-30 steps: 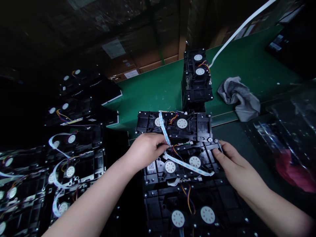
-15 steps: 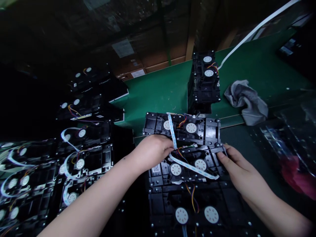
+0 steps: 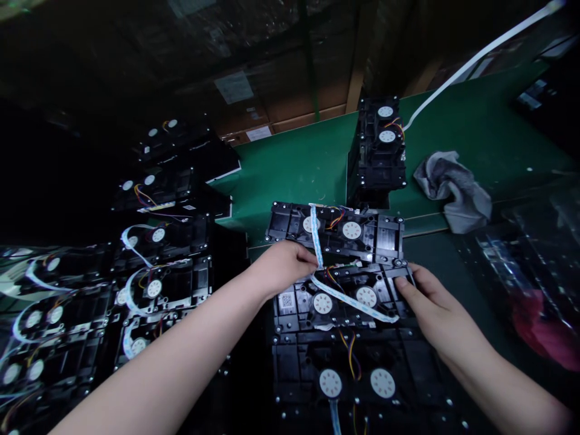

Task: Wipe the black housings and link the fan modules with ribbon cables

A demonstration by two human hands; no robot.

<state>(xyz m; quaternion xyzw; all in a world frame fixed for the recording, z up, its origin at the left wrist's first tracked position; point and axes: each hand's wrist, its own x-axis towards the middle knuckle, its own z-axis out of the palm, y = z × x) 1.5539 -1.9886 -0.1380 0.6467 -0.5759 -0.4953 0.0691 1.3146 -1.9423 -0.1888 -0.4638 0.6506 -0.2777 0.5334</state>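
My left hand [image 3: 290, 264] is closed, thumb and fingertips pinched at the lower end of a white-and-blue ribbon cable [image 3: 316, 232]. That cable hangs across the black module with two white discs [image 3: 376, 235] at the back. In front of it is a middle black module [image 3: 290, 317], with a QR label and a second ribbon cable [image 3: 357, 304] lying slantwise over its discs. My right hand [image 3: 430, 299] grips the right end of this middle module, thumb on top and fingers behind. A third, nearer module [image 3: 299, 368] shows two larger discs and coloured wires.
Several similar modules with looped ribbon cables [image 3: 154, 289] stand in rows on the left. Another module [image 3: 380, 163] stands upright on the green table [image 3: 294, 169], beside a grey cloth [image 3: 455, 187]. Clear plastic and a red item [image 3: 539, 329] lie at right. Cartons [image 3: 290, 90] stand behind.
The view has shifted slightly. My left hand stays at the ribbon cable's end, its fingers now straighter in the pinch. My right hand keeps its hold on the module.
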